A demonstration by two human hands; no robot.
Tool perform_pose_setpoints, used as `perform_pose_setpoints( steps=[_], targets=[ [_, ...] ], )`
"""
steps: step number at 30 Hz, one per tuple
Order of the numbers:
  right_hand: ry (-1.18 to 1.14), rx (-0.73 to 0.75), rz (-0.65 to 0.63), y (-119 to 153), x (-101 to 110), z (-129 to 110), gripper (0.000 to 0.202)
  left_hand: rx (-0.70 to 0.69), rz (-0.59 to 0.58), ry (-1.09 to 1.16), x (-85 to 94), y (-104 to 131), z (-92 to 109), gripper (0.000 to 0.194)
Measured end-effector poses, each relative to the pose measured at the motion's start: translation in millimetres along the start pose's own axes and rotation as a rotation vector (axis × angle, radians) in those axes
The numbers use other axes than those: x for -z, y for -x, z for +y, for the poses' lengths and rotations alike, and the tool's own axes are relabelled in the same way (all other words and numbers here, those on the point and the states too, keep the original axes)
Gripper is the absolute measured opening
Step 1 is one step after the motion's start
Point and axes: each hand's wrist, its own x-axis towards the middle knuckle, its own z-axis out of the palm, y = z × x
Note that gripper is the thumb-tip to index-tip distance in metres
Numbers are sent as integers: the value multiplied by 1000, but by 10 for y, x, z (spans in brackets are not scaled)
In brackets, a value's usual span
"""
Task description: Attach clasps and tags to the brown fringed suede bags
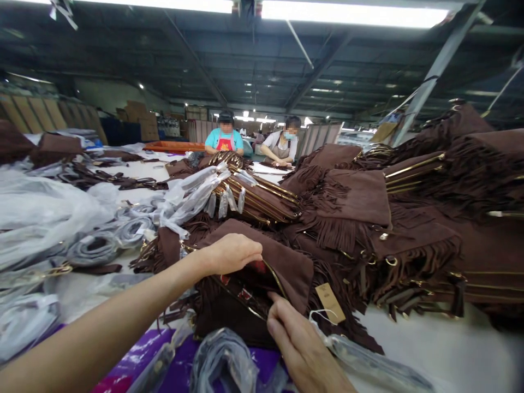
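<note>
A dark brown fringed bag [286, 262] lies before me with its gold-toothed zip open. Red and white bits of a printed lining show inside the mouth. My left hand [235, 254] reaches across the opening, its fingers closed on the upper edge of the bag. At the right end of the mouth, my right hand [290, 327] pinches the edge by the zip, thumb outside; some of its fingertips are hidden. A tan hang tag [329, 303] on a white string rests on the fringe beside the right hand.
Brown fringed bags [352, 196] are heaped at the right and behind. Plastic-wrapped coiled straps [94, 246] and clear plastic [49, 213] cover the left side. A purple sheet [143, 355] and a wrapped strap [225, 360] lie nearest me. Two people [224, 136] work across the table.
</note>
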Motion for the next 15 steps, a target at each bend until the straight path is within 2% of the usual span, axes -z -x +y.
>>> perform_pose_setpoints(
  steps=[5,9,10,12,15],
  targets=[
    [-157,-16,50,-130,34,10,30,-98,199,103,-51,248,181,18],
    [-366,-77,54,-118,59,114,36,-155,37,139,-348,455,240,20],
    [-415,-104,48,-102,64,140,38,-130,33,156,-419,467,216,25],
    [-480,-155,33,-65,86,176,39,-38,96,219,-492,445,141,39],
    [-537,-210,32,-13,147,182,39,94,182,295,-434,342,56,50]
  ],
)
